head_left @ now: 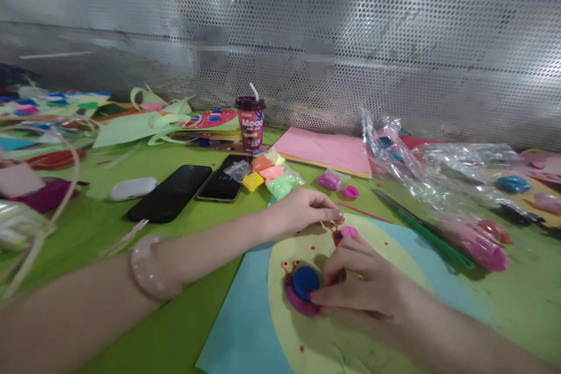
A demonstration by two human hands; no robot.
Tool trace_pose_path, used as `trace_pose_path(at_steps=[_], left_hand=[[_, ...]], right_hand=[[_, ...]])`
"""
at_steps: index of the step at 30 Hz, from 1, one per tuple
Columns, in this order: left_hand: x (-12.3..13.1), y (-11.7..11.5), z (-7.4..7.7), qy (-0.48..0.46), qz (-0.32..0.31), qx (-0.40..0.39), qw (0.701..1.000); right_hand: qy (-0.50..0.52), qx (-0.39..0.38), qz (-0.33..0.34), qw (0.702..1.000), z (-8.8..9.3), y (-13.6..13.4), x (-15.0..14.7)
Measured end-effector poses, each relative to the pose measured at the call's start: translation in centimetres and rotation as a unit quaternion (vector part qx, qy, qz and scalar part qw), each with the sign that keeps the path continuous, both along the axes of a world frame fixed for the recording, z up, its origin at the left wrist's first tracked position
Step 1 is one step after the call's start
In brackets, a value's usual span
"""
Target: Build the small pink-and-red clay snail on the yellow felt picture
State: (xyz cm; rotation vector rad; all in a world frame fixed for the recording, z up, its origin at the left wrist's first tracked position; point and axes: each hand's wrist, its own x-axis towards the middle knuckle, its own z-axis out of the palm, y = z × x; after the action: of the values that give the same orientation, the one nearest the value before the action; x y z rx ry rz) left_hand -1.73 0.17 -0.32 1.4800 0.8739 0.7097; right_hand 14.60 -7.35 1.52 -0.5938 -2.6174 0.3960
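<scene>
A yellow oval lies on a light blue sheet. On the oval sits a clay snail with a purple body and round blue shell, its two eyestalks upright. Behind it, a second clay snail with a pink shell is partly covered by my hands. My left hand reaches over from the left, fingertips pinched together at that snail's eyestalks; whatever is between them is too small to name. From the right comes my right hand, one fingertip touching the blue shell's edge, the other fingers bent beside the pink-shelled snail and apart from that fingertip.
Scissors with green handles lie right of the sheet, near a pink clay lump and clear plastic bags. Behind are clay packets, pink paper and a drink cup. Two phones lie to the left.
</scene>
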Motion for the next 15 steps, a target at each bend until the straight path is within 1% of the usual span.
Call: trace_pose_path(at_steps=[3, 9, 12, 15], left_hand=[[-0.1, 0.1, 0.0, 0.01, -0.006, 0.008, 1.0], [-0.3, 0.4, -0.2, 0.024, -0.026, 0.03, 0.999], [-0.3, 0.4, -0.2, 0.02, -0.026, 0.031, 0.999], [-0.3, 0.3, -0.3, 0.018, -0.024, 0.024, 0.999]], right_hand=[[0.005, 0.012, 0.003, 1.0, -0.2, 0.0, 0.0], [0.025, -0.022, 0.021, 0.999, -1.0, 0.2, 0.1], [0.022, -0.046, 0.015, 0.999, -0.7, 0.1, 0.0], [0.008, -0.094, -0.028, 0.995, 0.1, -0.2, 0.1]])
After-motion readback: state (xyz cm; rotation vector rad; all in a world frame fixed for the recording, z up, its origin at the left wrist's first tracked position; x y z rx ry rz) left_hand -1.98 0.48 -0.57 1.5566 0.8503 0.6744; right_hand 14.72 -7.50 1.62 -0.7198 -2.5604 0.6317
